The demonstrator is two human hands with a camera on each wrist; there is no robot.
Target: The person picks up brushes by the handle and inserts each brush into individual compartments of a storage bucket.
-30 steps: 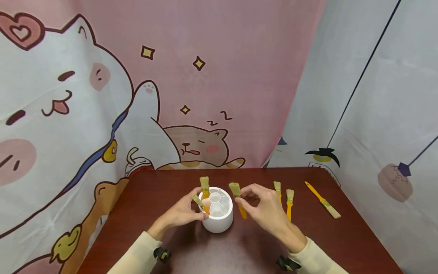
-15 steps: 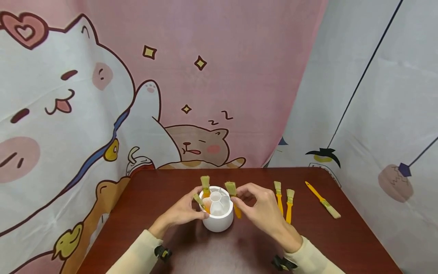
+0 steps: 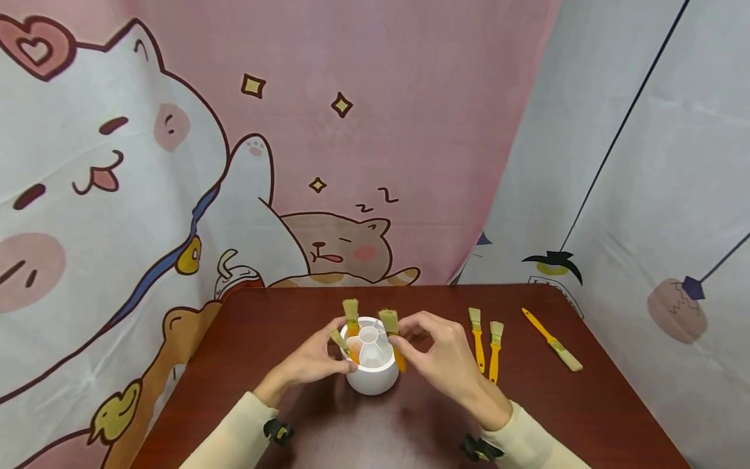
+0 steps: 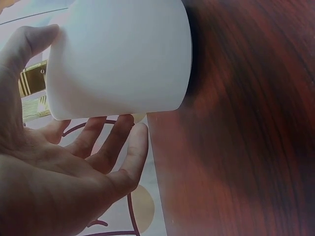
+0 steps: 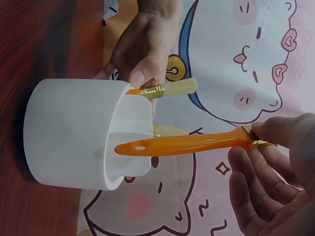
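Observation:
A white round holder [image 3: 373,382] with inner compartments stands on the table. My left hand [image 3: 315,357] grips its left side, thumb at the rim and fingers round the wall. Two paintbrushes stand in its left compartments: an upright brush [image 3: 351,312] at the back and a leaning brush [image 3: 342,344] nearer the thumb. My right hand [image 3: 442,352] pinches a third paintbrush [image 5: 192,142] near its metal band, bristles up. In the right wrist view the tip of its orange handle overlaps the holder's opening; whether they touch I cannot tell.
Right of the right hand lie two paintbrushes side by side, a left one [image 3: 477,339] and a right one [image 3: 495,348]. Farther right another paintbrush [image 3: 552,340] lies slanted. The dark red table [image 3: 281,312] meets a printed curtain [image 3: 433,130] at the back.
My right hand has moved left with its paintbrush, from beside the holder to its right rim. The left hand and the holder have stayed in place.

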